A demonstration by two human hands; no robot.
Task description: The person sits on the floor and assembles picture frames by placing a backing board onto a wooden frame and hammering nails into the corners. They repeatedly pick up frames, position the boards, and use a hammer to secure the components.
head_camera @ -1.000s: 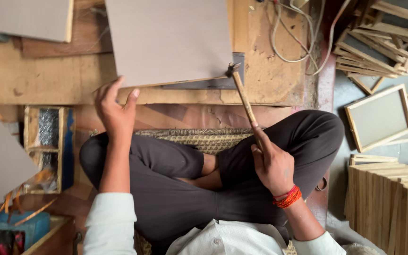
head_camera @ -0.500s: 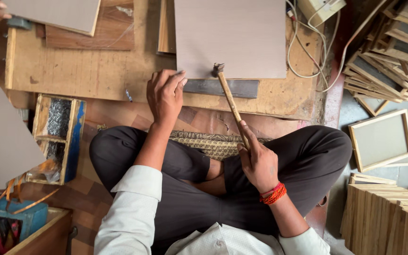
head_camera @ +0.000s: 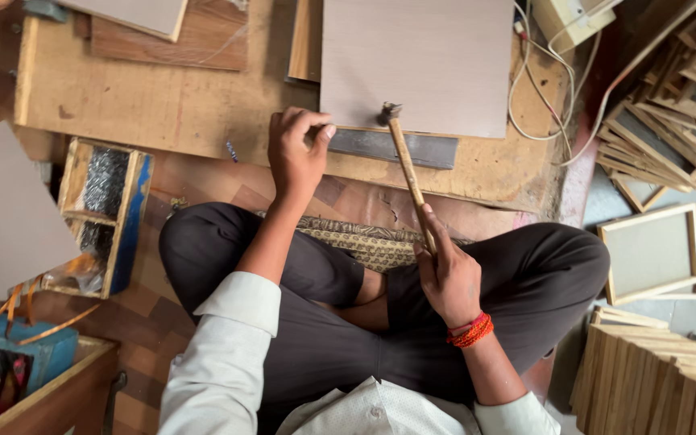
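Note:
My right hand (head_camera: pixel 447 274) grips the wooden handle of a small hammer (head_camera: pixel 407 167); its metal head rests at the near edge of a grey-beige board (head_camera: pixel 420 56). That board lies on a low wooden work board (head_camera: pixel 155 105) with a dark metal bar (head_camera: pixel 412 147) along its near edge. My left hand (head_camera: pixel 297 151) has its fingers curled, fingertips pinching at the left end of the bar and the board's edge; whether it holds anything small there is too hard to see. I sit cross-legged in dark trousers.
A wooden box of small nails (head_camera: pixel 102 205) stands to my left, next to a pale sheet (head_camera: pixel 6 213). Stacks of wooden frames (head_camera: pixel 670 89) and a framed panel (head_camera: pixel 650 254) fill the right. White cables (head_camera: pixel 537 89) trail over the work board. A blue box (head_camera: pixel 18 346) sits lower left.
My left hand moved forward from above my knee to the board's near edge. The hammer stayed in my right hand, its head still at that edge. The camera view shifted closer.

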